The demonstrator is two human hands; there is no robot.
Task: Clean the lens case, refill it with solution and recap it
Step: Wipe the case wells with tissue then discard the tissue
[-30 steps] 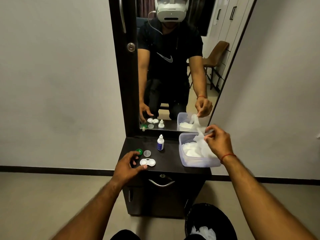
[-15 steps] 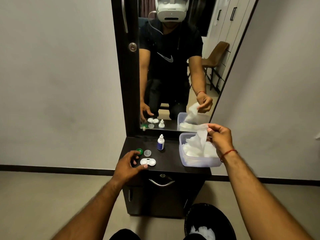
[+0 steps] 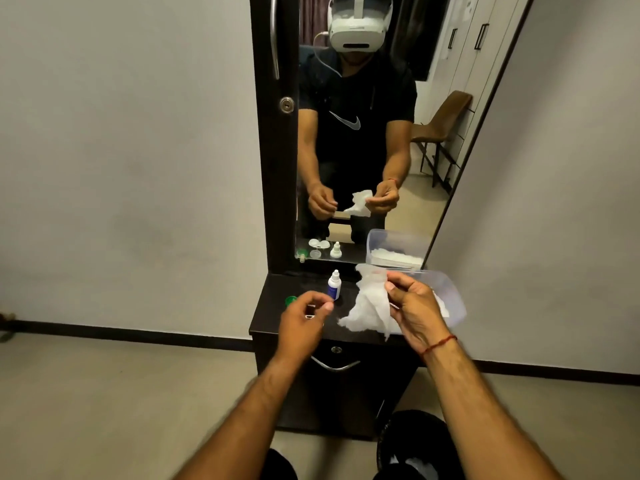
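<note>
Right hand point(image 3: 414, 308) pinching tissue point(image 3: 367, 308), lens case point(image 3: 310, 317) beneath left hand point(image 3: 300, 329)

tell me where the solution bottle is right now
In the head view the solution bottle stands upright at the back of the dark cabinet top, just beyond the left hand, between the green cap and the tissue.

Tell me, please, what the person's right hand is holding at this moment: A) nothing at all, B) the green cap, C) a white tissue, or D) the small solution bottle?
C: the right hand pinches a crumpled white tissue above the dark cabinet top, while the solution bottle and the green cap sit on the top, clear of that hand.
</note>
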